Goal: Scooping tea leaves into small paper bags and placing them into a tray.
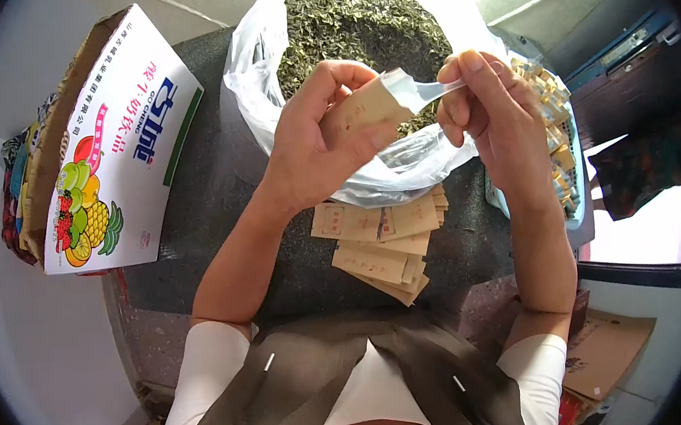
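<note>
Above the near rim of a big clear plastic bag (249, 70) of dried green leaves (328, 37), my left hand (302, 155) is closed round a small tan paper packet (360, 114). A whitish plastic liner (419, 90) sticks out of the packet's open end. My right hand (499, 111) pinches the far end of this liner between thumb and fingers, and the plastic is drawn narrow between both hands. How full the packet is cannot be seen. Below the hands, flat tan packets (374, 262) lie overlapping on the dark table (224, 281).
A light blue basket (577, 198) heaped with filled tan packets (556, 114) stands at the right, partly behind my right forearm. At the left stands a white carton (121, 143) with printed fruit, cloth showing behind it. A flattened brown cardboard piece (611, 342) lies low at the right.
</note>
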Tool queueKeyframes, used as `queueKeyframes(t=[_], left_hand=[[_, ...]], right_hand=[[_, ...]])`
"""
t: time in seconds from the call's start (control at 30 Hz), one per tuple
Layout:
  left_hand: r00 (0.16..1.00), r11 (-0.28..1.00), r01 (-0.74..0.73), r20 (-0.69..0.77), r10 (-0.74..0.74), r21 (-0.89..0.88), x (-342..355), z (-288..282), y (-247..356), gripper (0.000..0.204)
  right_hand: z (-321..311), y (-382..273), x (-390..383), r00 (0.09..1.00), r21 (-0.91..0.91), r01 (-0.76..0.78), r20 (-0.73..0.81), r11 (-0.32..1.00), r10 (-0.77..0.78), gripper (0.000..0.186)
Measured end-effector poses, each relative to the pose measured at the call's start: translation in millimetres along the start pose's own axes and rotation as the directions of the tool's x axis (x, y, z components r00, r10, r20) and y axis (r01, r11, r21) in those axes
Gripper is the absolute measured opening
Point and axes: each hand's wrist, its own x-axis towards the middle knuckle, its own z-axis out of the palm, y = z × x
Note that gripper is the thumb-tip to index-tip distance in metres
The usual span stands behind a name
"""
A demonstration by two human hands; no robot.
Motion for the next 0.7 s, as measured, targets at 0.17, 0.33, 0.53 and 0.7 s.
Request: queueKeyframes(t=[0.17,0.33,0.53,0.7], left_hand=[[0.999,1.000,-0.014,0.030,0.015,-0.024,9.3,-6.7,-5.9,0.038],[0.999,1.000,0.004,-0.039,-0.003,0.022,13.1,-10.7,-8.0,0.034],[0.992,0.973,-0.090,-0.065,0.106,0.213,19.7,-24.1,-12.5,0.034],[0.994,0.985,-0.022,-0.099,0.040,0.173,21.4,-24.0,-7.2,0.035]], right_hand=[[-0.8,3.6,13.7,0.994,0.101,-0.035,0.104,0.994,0.025,0.032],[-10.5,-0.5,23.6,0.999,-0.039,0.024,0.037,0.999,-0.022,0.032],[-38.6,6.5,60.2,0.969,-0.640,0.208,0.035,0.740,-0.243,0.027],[-19.3,57.3,99.4,0.960,-0.893,0.250,0.180,0.373,-0.214,0.028]])
